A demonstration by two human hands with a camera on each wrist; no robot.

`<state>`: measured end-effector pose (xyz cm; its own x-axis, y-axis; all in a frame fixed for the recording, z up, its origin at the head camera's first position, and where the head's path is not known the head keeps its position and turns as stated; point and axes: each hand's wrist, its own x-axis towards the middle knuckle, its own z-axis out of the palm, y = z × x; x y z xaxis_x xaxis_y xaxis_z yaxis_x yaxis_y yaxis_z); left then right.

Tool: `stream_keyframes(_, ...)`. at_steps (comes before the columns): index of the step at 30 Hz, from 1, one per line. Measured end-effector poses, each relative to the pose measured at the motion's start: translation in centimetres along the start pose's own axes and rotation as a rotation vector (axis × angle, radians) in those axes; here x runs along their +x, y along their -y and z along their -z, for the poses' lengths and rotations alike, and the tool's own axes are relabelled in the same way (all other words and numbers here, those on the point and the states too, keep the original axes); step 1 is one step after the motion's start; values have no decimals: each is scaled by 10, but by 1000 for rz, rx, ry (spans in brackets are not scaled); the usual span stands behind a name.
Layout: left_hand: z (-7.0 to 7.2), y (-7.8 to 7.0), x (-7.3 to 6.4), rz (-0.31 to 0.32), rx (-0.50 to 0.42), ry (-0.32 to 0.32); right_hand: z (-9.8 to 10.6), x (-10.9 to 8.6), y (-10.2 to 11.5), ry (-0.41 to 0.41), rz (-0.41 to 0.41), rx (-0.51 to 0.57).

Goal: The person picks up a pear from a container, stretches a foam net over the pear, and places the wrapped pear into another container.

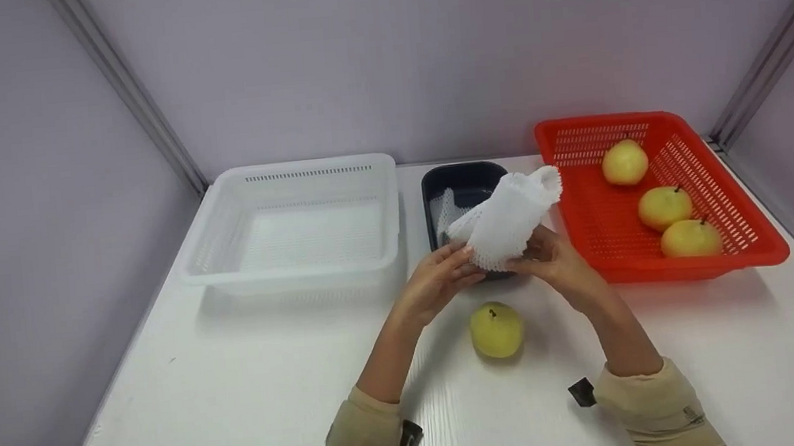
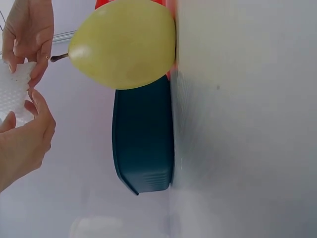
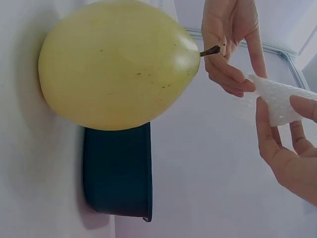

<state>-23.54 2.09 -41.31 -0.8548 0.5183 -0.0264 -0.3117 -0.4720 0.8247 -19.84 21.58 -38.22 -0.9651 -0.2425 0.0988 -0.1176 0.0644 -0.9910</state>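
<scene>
Both hands hold a white foam net sleeve (image 1: pixel 508 219) up over a dark tray. My left hand (image 1: pixel 437 283) pinches its lower left edge, while my right hand (image 1: pixel 560 265) grips the lower right side between thumb and fingers. In the right wrist view the sleeve (image 3: pixel 283 101) stretches between the fingertips of the two hands. A yellow pear (image 1: pixel 497 330) stands stem up on the table below the hands; it looms large in both wrist views. More white foam netting (image 1: pixel 448 211) lies inside the dark tray (image 1: pixel 464 172), partly hidden by the held sleeve.
A white plastic basket (image 1: pixel 293 271) with nothing in it stands at the left. The red basket (image 1: pixel 660 270) at the right holds three pears, one pear (image 1: pixel 625 162) at its back. Pale panels (image 1: pixel 325 64) close off the table's back and sides.
</scene>
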Motion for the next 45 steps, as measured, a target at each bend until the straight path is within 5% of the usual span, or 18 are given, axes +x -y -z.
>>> stream_keyframes(9,1,-2,0,2,-40,17,-1,2,0,-4,-3,-40)
stream_keyframes(15,3,0,1,-11,-33,3,3,5,-4,85,-7,-58)
stream_keyframes(22,2,-3,4,-40,-37,-34,16,11,-14,137,18,-205)
stream_keyframes(29,2,-2,1,-36,-4,-52,13,11,-13,222,-73,79)
stream_keyframes(34,-1,-1,1,-36,97,-77,8,13,-14,187,-102,218)
stream_keyframes(45,-6,1,8,-39,327,-114,13,7,-27,242,-45,215)
